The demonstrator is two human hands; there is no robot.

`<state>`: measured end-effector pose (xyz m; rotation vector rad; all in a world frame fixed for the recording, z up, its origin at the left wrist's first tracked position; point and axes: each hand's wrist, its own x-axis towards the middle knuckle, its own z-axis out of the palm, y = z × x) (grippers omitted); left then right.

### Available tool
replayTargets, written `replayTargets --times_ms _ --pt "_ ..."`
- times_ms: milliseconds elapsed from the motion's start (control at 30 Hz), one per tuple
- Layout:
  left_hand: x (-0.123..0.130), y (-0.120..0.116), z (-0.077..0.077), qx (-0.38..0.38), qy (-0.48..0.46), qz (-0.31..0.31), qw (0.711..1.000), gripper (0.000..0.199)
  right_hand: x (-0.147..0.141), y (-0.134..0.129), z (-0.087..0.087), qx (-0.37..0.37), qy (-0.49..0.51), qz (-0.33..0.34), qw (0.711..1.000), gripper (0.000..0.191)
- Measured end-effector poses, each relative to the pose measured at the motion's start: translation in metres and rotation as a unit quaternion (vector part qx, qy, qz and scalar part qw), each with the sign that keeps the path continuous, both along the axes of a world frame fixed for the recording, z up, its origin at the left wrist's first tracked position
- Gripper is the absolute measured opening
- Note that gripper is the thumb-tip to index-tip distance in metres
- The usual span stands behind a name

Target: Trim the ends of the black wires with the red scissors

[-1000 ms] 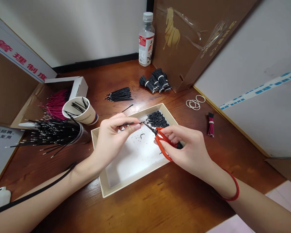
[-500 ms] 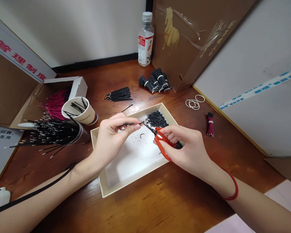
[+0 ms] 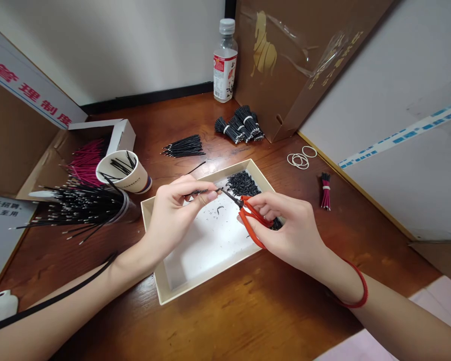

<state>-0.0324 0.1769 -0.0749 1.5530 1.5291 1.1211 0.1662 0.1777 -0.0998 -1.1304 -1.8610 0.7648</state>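
Observation:
Over a shallow cream box (image 3: 195,273), my left hand (image 3: 176,208) pinches a thin black wire (image 3: 197,192) between thumb and fingertips. My right hand (image 3: 291,220) grips scissors (image 3: 253,231) with red handles; their dark, narrow tips meet the end of the wire. Whether the blades touch it or only lie beside it, I cannot tell. Inside the box, short black offcuts (image 3: 244,184) are heaped at the far right corner, and a small curled piece (image 3: 220,209) lies on the white bottom among tiny clear bits.
Left of the box stand a paper cup (image 3: 143,183) and a container bristling with black wires (image 3: 86,205). Behind lie loose wires (image 3: 184,146) and banded bundles (image 3: 244,123), near a bottle (image 3: 225,65). Rubber bands (image 3: 298,160) and a small red-black bundle (image 3: 325,192) are at right.
Almost nothing differs. Both hands, the wire and the scissors keep their places over the box; the view has shifted very slightly.

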Motion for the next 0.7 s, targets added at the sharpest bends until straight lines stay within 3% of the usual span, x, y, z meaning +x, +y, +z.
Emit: replayTargets --times_ms 700 --pt "-0.0005 -0.0001 0.0001 0.003 0.001 -0.008 1.000 0.007 -0.0004 0.0003 0.0013 -0.001 0.002 -0.002 1.000 0.005"
